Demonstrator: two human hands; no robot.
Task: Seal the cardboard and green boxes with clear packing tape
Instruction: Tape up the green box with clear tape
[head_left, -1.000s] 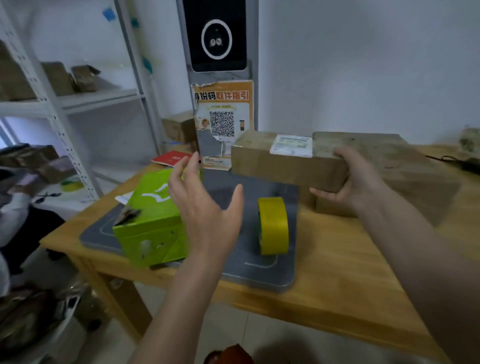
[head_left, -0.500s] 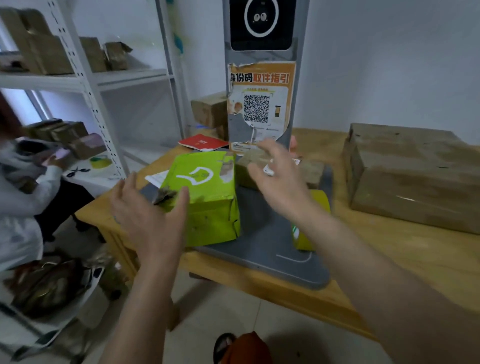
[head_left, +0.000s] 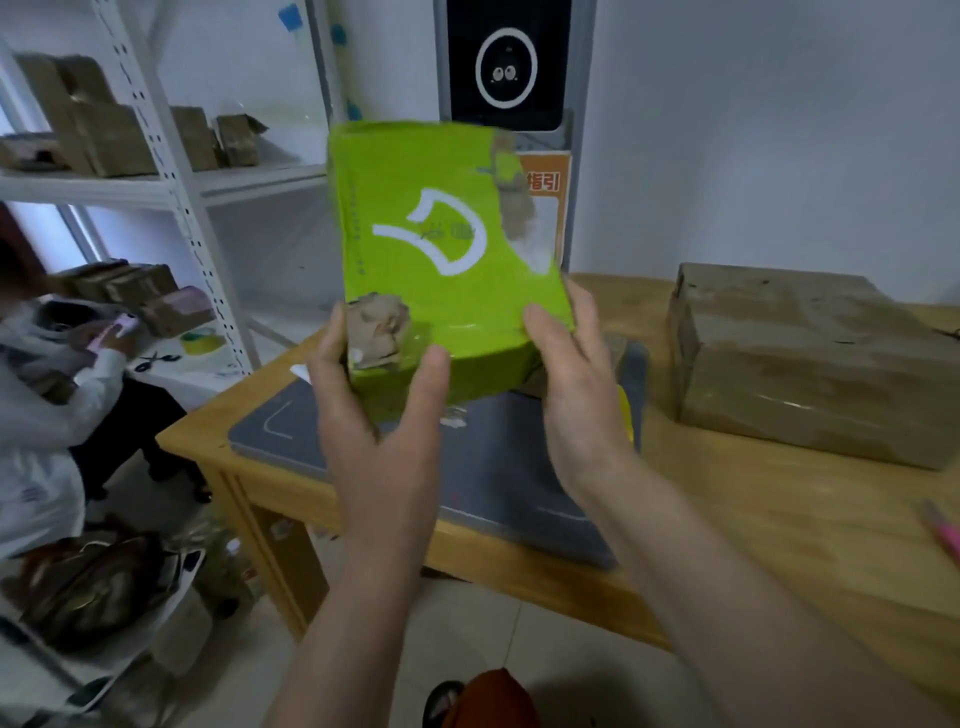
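Green box (head_left: 441, 270) up in the air, clear of the tabletop (head_left: 779, 519), tilted with its printed white outline face toward the camera. Torn patches show brown card at the lower left corner and along the right edge.

Left hand (head_left: 379, 431): fingers and thumb spread, curled round the box's lower left corner, thumb on the near face. Right hand (head_left: 576, 395): gripping the lower right corner, thumb on the front, fingers behind the box.

Below the box: grey mat (head_left: 498, 467) on the wooden tabletop. A sliver of the yellow tape roll (head_left: 627, 415) shows just beside the right wrist, mostly hidden. Large cardboard box (head_left: 810, 358) sits on the tabletop to the right, well apart from the hands, its surface glossy.

Behind: a grey kiosk (head_left: 506, 67) with a dark screen. Left: white metal shelving (head_left: 171, 176) with brown parcels; a seated person in a white sleeve (head_left: 62, 405) beside it.
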